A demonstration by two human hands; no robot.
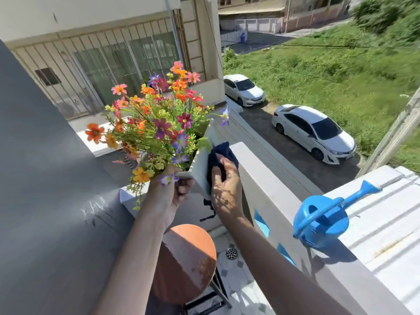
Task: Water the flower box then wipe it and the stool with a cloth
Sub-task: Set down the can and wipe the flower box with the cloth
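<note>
A white flower box (200, 171) full of orange, pink and purple flowers (159, 119) is lifted and tilted in the air above the stool. My left hand (175, 189) grips its near end from below. My right hand (225, 189) presses a dark blue cloth (221, 155) flat against the box's right side wall. The round brown stool (188, 262) stands below my arms, its seat half in sun. A blue watering can (322, 221) rests on the white balcony wall at the right, spout pointing away.
The white balcony wall (256, 173) runs from the centre to the lower right. A grey wall (45, 178) closes the left side. A floor drain (231, 253) lies in the tiled floor beside the stool. Two white cars (313, 133) are parked on the street far below.
</note>
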